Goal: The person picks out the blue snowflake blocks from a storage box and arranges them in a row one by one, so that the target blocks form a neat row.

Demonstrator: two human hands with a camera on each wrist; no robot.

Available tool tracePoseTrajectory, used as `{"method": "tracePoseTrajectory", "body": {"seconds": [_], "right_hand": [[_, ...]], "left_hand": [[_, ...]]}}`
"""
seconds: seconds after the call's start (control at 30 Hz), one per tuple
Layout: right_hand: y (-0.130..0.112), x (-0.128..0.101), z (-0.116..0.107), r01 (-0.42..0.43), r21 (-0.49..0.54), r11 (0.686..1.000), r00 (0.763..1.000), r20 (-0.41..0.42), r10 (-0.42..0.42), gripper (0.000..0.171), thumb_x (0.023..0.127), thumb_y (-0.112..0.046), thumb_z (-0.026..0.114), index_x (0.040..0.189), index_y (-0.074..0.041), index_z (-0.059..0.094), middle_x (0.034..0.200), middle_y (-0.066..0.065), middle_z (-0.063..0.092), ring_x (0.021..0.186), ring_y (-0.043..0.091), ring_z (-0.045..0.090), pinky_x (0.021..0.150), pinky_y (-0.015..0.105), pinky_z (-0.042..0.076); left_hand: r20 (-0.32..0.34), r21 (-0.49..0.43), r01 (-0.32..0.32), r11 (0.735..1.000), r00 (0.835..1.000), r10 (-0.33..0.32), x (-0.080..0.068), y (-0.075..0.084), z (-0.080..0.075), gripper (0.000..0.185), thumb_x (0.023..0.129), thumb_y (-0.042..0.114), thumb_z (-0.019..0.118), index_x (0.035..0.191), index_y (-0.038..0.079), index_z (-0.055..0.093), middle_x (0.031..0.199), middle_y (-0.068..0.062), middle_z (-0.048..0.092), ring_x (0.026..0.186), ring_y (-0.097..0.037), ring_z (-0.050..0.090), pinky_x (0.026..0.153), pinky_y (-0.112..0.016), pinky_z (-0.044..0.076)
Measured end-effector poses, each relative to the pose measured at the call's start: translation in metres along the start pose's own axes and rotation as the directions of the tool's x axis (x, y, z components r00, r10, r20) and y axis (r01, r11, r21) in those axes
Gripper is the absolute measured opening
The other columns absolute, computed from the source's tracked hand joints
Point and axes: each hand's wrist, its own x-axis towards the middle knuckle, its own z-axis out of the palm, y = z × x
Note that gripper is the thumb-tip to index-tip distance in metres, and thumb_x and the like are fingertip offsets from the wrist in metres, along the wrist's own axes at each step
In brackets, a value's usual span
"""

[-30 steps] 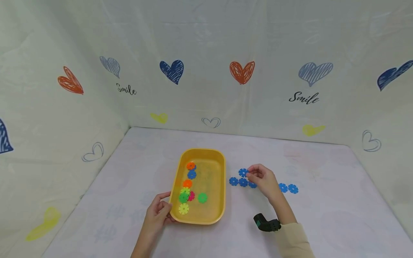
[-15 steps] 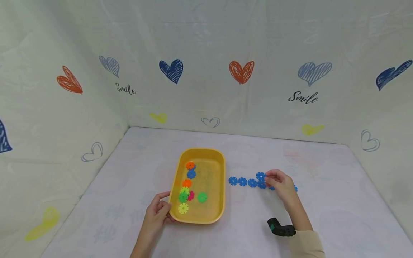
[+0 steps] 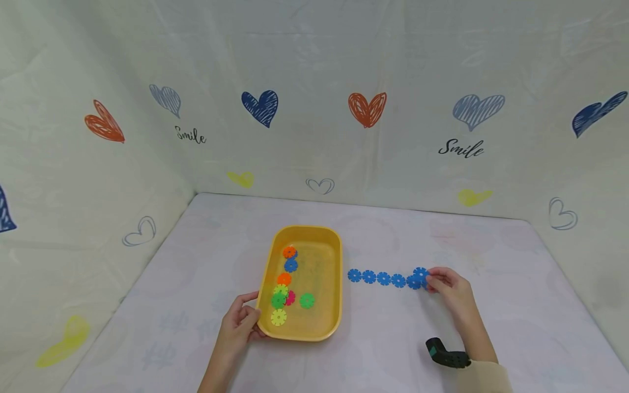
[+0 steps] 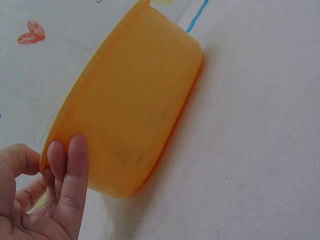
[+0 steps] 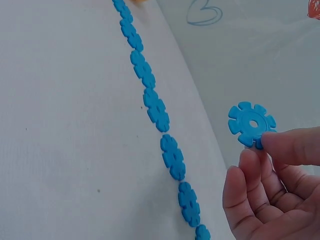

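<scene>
My left hand (image 3: pixel 237 322) grips the lower left rim of a yellow tray (image 3: pixel 339 305), thumb on top and fingers beneath. In the left wrist view the fingers press the outside of the tray wall (image 4: pixel 130 100). Between the thumb and fingers of my right hand (image 3: pixel 454 292) a blue snowflake disc (image 5: pixel 252 124) is pinched, held above the table. Below it a row of several blue snowflake discs (image 3: pixel 383 278) lies on the table, running rightward from beside the tray. The row's right end is partly hidden by the held disc and the hand.
Inside the tray, along its left side, lie several discs: orange (image 3: pixel 284 279), blue (image 3: pixel 291 265), yellow (image 3: pixel 278 317), pink and green; another green disc (image 3: pixel 307 300) lies apart. A white table (image 3: pixel 393 338) meets a curtain wall printed with hearts (image 3: pixel 367 109).
My right hand has moved rightward along the row, carrying the blue snowflake disc to its right end. More of the row shows on the left. My left hand stays on the tray.
</scene>
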Motion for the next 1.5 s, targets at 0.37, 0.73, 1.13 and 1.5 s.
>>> {"method": "tracePoseTrajectory", "body": {"seconds": [0.37, 0.73, 1.13, 1.5], "right_hand": [[0.016, 0.002, -0.019, -0.086, 0.012, 0.996, 0.995, -0.049, 0.087, 0.035, 0.089, -0.02, 0.053, 0.116, 0.003, 0.05, 0.073, -0.017, 0.057, 0.067, -0.002, 0.056, 0.063, 0.011, 0.048], [0.031, 0.005, -0.034, -0.161, -0.001, 0.987, 0.985, -0.058, 0.161, 0.038, 0.09, -0.025, 0.05, 0.118, 0.001, 0.047, 0.071, -0.019, 0.053, 0.065, 0.0, 0.053, 0.057, 0.014, 0.047], [0.051, 0.004, -0.051, -0.162, -0.008, 0.987, 0.982, -0.101, 0.16, 0.041, 0.091, -0.024, 0.049, 0.119, 0.005, 0.046, 0.067, -0.021, 0.054, 0.061, -0.001, 0.055, 0.058, 0.013, 0.048], [0.06, 0.009, -0.066, -0.177, -0.067, 0.982, 0.978, -0.119, 0.169, 0.043, 0.091, -0.023, 0.049, 0.12, 0.009, 0.045, 0.068, -0.014, 0.054, 0.058, 0.0, 0.054, 0.053, 0.014, 0.048]], "left_hand": [[-0.001, -0.011, -0.004, 1.0, 1.0, 0.004, 0.0, 0.0, 0.0, 0.039, 0.089, 0.004, 0.047, 0.128, 0.007, 0.042, 0.074, -0.005, 0.05, 0.058, -0.016, 0.058, 0.057, -0.026, 0.055], [-0.001, 0.008, 0.007, 1.0, 1.0, -0.007, 0.0, 0.0, 0.0, 0.04, 0.09, 0.007, 0.047, 0.13, 0.008, 0.04, 0.075, -0.005, 0.051, 0.059, -0.016, 0.056, 0.057, -0.025, 0.054], [-0.001, -0.018, -0.001, 1.0, 1.0, 0.001, 0.001, -0.001, 0.002, 0.039, 0.089, 0.003, 0.046, 0.128, 0.007, 0.042, 0.072, -0.005, 0.048, 0.056, -0.017, 0.058, 0.057, -0.028, 0.055], [-0.005, 0.009, 0.002, 1.0, 1.0, -0.002, 0.0, 0.0, 0.001, 0.04, 0.09, 0.005, 0.046, 0.129, 0.007, 0.041, 0.073, -0.006, 0.049, 0.057, -0.017, 0.058, 0.057, -0.027, 0.055]]}}
